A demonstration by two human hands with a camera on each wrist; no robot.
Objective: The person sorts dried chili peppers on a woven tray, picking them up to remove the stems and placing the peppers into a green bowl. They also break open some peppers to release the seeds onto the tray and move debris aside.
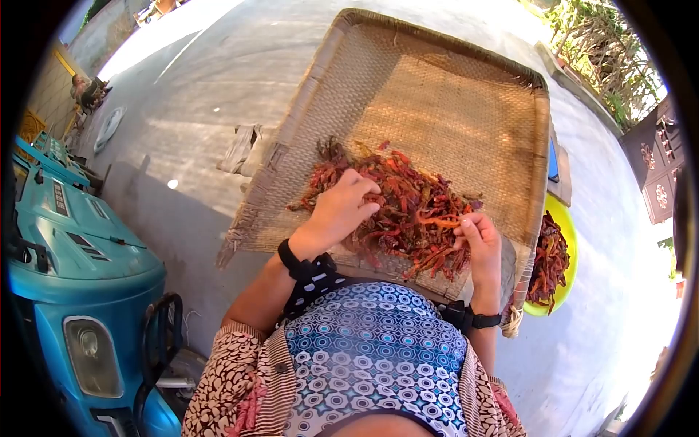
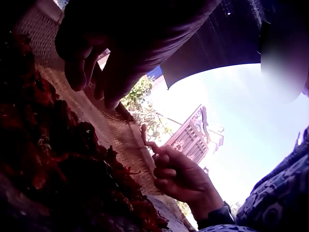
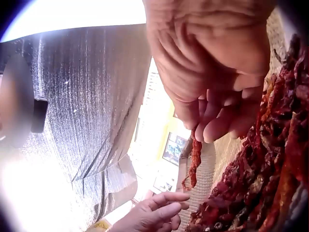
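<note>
A heap of dried red peppers point(image 1: 408, 197) lies on a woven tray point(image 1: 451, 102). Over the heap's left side is the left hand point(image 1: 338, 211), fingers loosely bent and apart, holding nothing visible; the left wrist view shows this hand point(image 2: 116, 53) dark above the peppers point(image 2: 53, 145). At the heap's right edge, the right hand point(image 1: 480, 240) pinches one orange-red dried pepper point(image 1: 438, 220) between thumb and fingertips. In the right wrist view the pinched pepper point(image 3: 194, 162) hangs from the right hand point(image 3: 217, 82), with the left hand point(image 3: 152, 212) beyond it.
A yellow-green basin point(image 1: 571, 255) with more dried peppers stands right of the tray, beside a blue flat object point(image 1: 553, 162). A turquoise vehicle point(image 1: 80, 255) is at the left. Cloth-like material point(image 1: 239, 151) lies on the ground by the tray's left edge. Another person point(image 1: 89, 91) sits far left.
</note>
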